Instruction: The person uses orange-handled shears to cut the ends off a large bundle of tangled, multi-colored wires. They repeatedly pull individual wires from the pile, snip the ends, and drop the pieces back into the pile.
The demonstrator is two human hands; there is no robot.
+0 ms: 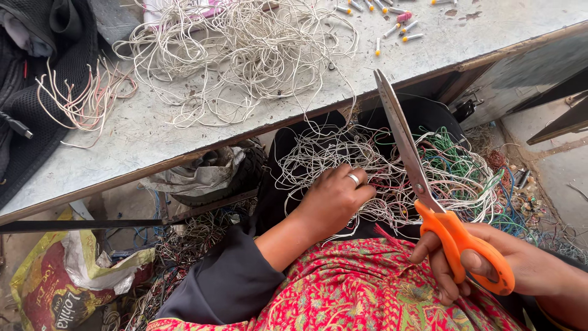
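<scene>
A: Take the tangle of thin wires (392,171) on the lap as the landmark. Where are the hands?

B: The left hand (334,199), a ring on one finger, lies on the near-left part of the tangle. Its fingers are curled in, pinching a bunch of pale strands. The right hand (490,266) is at the tangle's near-right edge. Its fingers are closed through the orange handles of the scissors (429,196).

A: And the blades?

B: Together, as far as I can see. They point up and away across the tangle toward the workbench (153,141); no wire shows between them.

A: What lies beyond the tangle?

B: On the bench, a second heap of white wire (245,55) sits directly behind it. Left of that heap lies a small bundle of cut lengths (86,98). Far behind and to the right are scattered small connectors (392,24). Down to the left of the lap, on the floor, is a printed sack (55,288).

A: How to cut well here?

B: I would judge it best to draw one bunch taut and clear of the mass first. Open the blades only as wide as that bunch, and keep the pinching fingertips well back from the edges.
</scene>
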